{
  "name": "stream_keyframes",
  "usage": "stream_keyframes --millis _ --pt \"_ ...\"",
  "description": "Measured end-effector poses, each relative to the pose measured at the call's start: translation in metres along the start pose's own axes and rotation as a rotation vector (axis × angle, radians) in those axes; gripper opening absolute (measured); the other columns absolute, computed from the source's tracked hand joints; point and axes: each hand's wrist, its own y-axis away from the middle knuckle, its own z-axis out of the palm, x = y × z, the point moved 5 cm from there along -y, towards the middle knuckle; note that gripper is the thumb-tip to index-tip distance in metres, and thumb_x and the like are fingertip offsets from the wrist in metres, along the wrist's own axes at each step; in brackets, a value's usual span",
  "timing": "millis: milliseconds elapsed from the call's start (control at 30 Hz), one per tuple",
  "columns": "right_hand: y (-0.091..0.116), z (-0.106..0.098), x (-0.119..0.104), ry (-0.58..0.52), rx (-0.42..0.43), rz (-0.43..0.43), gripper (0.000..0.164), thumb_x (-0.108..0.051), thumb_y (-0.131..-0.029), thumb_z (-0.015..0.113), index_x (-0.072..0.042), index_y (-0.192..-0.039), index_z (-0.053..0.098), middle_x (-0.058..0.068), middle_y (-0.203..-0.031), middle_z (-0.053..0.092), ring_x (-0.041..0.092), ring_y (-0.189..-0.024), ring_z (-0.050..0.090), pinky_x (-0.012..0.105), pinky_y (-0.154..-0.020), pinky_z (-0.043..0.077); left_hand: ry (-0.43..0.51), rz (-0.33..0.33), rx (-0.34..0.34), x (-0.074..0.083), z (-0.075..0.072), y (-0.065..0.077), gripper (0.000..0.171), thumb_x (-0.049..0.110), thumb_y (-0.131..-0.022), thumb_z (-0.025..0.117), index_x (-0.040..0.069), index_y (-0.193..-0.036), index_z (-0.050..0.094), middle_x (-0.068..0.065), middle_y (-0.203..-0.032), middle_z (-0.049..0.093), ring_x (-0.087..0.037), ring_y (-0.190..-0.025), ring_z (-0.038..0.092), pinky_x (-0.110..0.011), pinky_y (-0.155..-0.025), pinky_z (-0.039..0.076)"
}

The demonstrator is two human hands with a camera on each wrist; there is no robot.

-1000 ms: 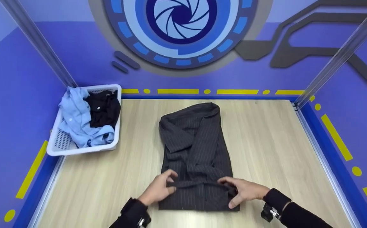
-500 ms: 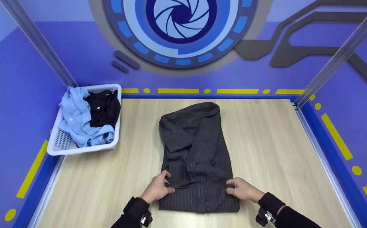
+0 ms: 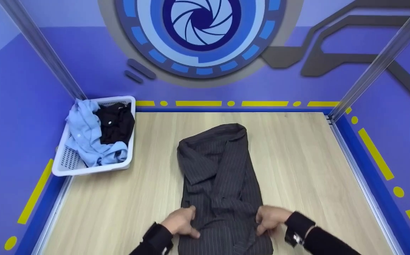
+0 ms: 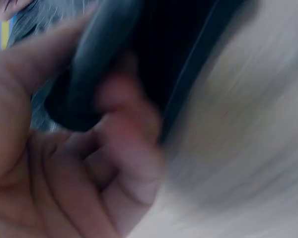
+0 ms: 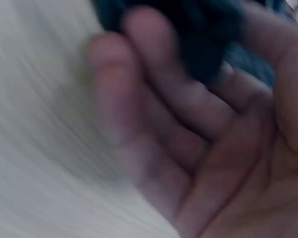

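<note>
- Pinstripe garment (image 3: 222,170): on tabletop (image 3: 304,159), R of basket (image 3: 68,172); sleeves (image 3: 230,166) folded in, crosswise fold prob. left.
- L hand (image 3: 182,221): grip curled, pinching basket-side edge.
- R hand (image 3: 272,217): ditto, opp. edge; wrist view blurry, tho.
- Clothes (image 3: 84,129) in basket: unfolded.

Left grip (image 3: 181,221); right grip (image 3: 273,217); fingers (image 4: 131,141) curled; black-sleeved forearms (image 3: 327,241) angled inward

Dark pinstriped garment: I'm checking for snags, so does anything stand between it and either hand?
Nothing visible does: the left hand and right hand grip the dark pinstriped garment directly, at its side edges. The white plastic basket stands apart, off to the left.
</note>
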Motion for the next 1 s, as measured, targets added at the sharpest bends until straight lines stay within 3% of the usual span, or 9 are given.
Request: stream_keyframes --millis 133,267,367,433,500,600,767,900,1000 --pt "-0.009 -0.050 -0.002 -0.064 0.114 -0.109 0.018 -0.024 -0.086 0.071 -0.012 -0.074 0.064 -0.005 -0.065 0.059 0.011 -0.057 0.053 0.025 -0.050 0.043 0.131 -0.013 0.119 -0.013 -0.038 -0.015 0.025 0.028 -0.082 0.075 0.010 -0.079 0.057 0.002 -0.070 0.053 -0.015 -0.062 0.050 -0.032 -0.054 0.042" --pt "-0.034 -0.109 -0.007 -0.185 0.341 -0.156 0.012 -0.014 -0.091 0.059 -0.005 -0.091 0.066 0.005 -0.078 0.064 0.015 -0.066 0.057 0.026 -0.055 0.046 0.297 -0.082 0.366 -0.025 -0.087 -0.051 0.018 0.024 -0.096 0.058 0.006 -0.100 0.059 -0.006 -0.082 0.059 -0.019 -0.065 0.053 -0.034 -0.057 0.044" --pt "-0.057 -0.145 -0.014 -0.231 0.472 -0.162 0.024 -0.010 -0.091 0.055 0.001 -0.111 0.064 0.018 -0.103 0.067 0.026 -0.085 0.064 0.033 -0.067 0.052 0.405 -0.112 0.430 -0.029 -0.110 -0.080 0.040 0.028 -0.100 0.051 0.009 -0.135 0.050 -0.020 -0.122 0.060 -0.033 -0.101 0.062 -0.046 -0.085 0.049" --pt "-0.072 -0.162 -0.019 -0.231 0.530 -0.157 0.035 -0.009 -0.091 0.054 0.002 -0.124 0.059 0.023 -0.123 0.060 0.035 -0.104 0.062 0.042 -0.082 0.052 0.450 -0.142 0.400 -0.029 -0.116 -0.095 0.050 0.032 -0.101 0.048 0.014 -0.147 0.041 -0.021 -0.144 0.046 -0.038 -0.126 0.049 -0.050 -0.103 0.040" --pt "-0.083 -0.173 -0.022 -0.227 0.551 -0.147 0.047 -0.011 -0.091 0.056 0.000 -0.136 0.051 0.024 -0.140 0.048 0.041 -0.123 0.051 0.051 -0.097 0.045 0.465 -0.178 0.350 -0.029 -0.116 -0.107 0.053 0.035 -0.101 0.046 0.013 -0.148 0.039 -0.019 -0.152 0.036 -0.037 -0.140 0.033 -0.050 -0.113 0.028" --pt "-0.097 -0.181 -0.024 -0.210 0.534 -0.127 0.058 -0.013 -0.091 0.056 -0.001 -0.146 0.039 0.026 -0.151 0.033 0.045 -0.137 0.032 0.057 -0.109 0.031 0.521 -0.232 0.332 -0.028 -0.115 -0.121 0.053 0.037 -0.100 0.049 0.008 -0.144 0.045 -0.019 -0.150 0.039 -0.036 -0.139 0.035 -0.048 -0.112 0.030" --pt "-0.109 -0.182 -0.025 -0.238 0.431 -0.026 0.065 -0.023 -0.094 0.054 -0.008 -0.152 0.029 0.026 -0.157 0.013 0.044 -0.144 0.014 0.057 -0.113 0.022 0.644 -0.227 0.455 -0.027 -0.124 -0.135 0.042 0.026 -0.096 0.057 0.002 -0.130 0.059 -0.017 -0.135 0.055 -0.032 -0.128 0.049 -0.043 -0.104 0.041" --pt "-0.116 -0.185 -0.027 -0.277 0.377 0.045 0.070 -0.027 -0.093 0.054 -0.002 -0.152 0.025 0.026 -0.156 0.021 0.040 -0.140 0.029 0.050 -0.108 0.035 0.652 -0.128 0.557 -0.020 -0.143 -0.136 0.031 0.020 -0.094 0.058 0.003 -0.118 0.067 -0.014 -0.126 0.058 -0.029 -0.120 0.053 -0.042 -0.100 0.043" --pt "-0.118 -0.193 -0.028 -0.272 0.418 0.066 0.063 -0.024 -0.093 0.053 0.007 -0.145 0.035 0.028 -0.145 0.040 0.035 -0.122 0.049 0.039 -0.092 0.048 0.562 -0.041 0.607 -0.012 -0.157 -0.135 0.028 0.018 -0.094 0.057 0.005 -0.116 0.068 -0.012 -0.121 0.053 -0.028 -0.113 0.052 -0.042 -0.097 0.042"
